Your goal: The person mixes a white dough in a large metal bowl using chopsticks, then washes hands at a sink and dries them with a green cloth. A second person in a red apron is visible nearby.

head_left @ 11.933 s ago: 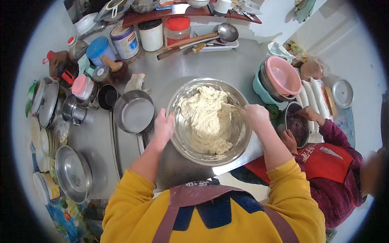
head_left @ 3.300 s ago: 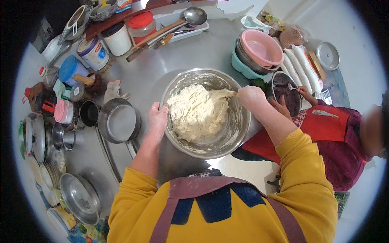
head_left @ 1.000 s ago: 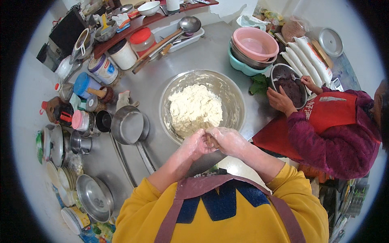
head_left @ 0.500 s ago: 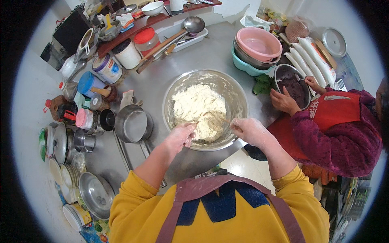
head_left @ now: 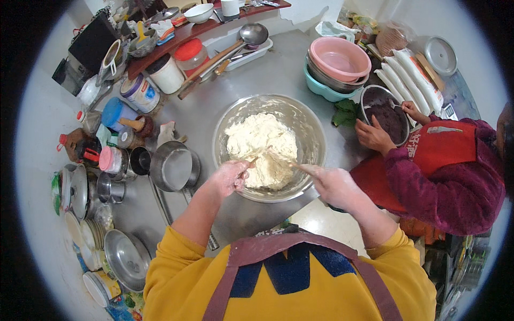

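Observation:
A wide steel bowl (head_left: 311, 125) on the metal table holds a pale, sticky dough (head_left: 262, 138) with a rough, lumpy surface. My left hand (head_left: 229, 177), dusted with flour, is closed at the bowl's near left rim around a thin wooden chopstick (head_left: 252, 162), whose tip meets the dough. Over the near right rim, my right hand (head_left: 336, 187) grips another wooden chopstick (head_left: 300, 166) that points left into the mix. The dough between the two tips is stretched and blurred, so the far ends of the chopsticks are hidden.
At right, a co-worker's hands (head_left: 376, 135) work in a bowl of dark paste (head_left: 386, 115). Stacked basins (head_left: 340, 58) stand behind leafy greens (head_left: 345, 111). A steel pan (head_left: 172, 165), jars and a long-handled ladle (head_left: 254, 33) line the left and back.
My right hand has turned and shifted slightly right and down, showing more of its chopstick. My left hand has moved slightly left. The dough between them has changed shape.

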`<state>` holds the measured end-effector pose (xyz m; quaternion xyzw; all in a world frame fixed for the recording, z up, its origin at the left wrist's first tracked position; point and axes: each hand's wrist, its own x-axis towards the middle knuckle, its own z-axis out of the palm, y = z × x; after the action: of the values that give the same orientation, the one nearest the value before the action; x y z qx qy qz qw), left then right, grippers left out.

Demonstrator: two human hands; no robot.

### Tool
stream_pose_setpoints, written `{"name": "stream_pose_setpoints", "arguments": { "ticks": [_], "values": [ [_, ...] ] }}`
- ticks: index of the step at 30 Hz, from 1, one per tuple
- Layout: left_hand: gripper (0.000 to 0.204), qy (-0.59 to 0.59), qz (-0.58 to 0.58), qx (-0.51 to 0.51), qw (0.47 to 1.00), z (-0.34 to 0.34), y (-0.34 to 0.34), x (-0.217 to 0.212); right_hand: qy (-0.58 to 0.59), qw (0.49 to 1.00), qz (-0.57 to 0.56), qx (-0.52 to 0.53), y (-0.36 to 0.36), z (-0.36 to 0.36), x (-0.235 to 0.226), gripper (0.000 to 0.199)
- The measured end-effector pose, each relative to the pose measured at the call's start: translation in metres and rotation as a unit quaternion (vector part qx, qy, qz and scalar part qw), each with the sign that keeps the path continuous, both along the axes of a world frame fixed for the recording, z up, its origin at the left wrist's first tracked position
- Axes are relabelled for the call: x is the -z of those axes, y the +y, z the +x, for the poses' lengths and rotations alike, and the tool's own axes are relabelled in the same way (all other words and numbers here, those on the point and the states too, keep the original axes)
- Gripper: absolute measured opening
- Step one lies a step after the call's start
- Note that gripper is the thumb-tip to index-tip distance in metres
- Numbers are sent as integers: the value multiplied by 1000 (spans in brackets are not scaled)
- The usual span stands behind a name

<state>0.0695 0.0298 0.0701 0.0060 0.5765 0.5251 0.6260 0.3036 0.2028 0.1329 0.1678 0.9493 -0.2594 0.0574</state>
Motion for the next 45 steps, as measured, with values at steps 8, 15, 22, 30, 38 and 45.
{"name": "stream_pose_setpoints", "arguments": {
  "ticks": [8, 15, 22, 30, 38, 45],
  "values": [
    [20, 40, 0, 33, 999, 4, 3, -10, -124, 984, 119, 53, 13, -23, 16, 47],
    [26, 129, 1, 62, 990, 2, 6, -1, -108, 992, 60, 14, 10, -28, 6, 37],
    [39, 354, -3, 179, 918, -3, 8, 13, -102, 989, 62, -83, 6, -34, 4, 28],
    [39, 491, -34, 243, 836, -3, 8, 9, -135, 987, 87, -20, 4, -40, 3, 35],
    [38, 589, 28, 239, 772, -3, -20, -15, -92, 987, 99, 88, 42, -35, 40, 32],
    [29, 650, 101, 165, 735, 20, -38, -37, -24, 930, -301, 209, 57, -38, 49, 38]
  ]
}}
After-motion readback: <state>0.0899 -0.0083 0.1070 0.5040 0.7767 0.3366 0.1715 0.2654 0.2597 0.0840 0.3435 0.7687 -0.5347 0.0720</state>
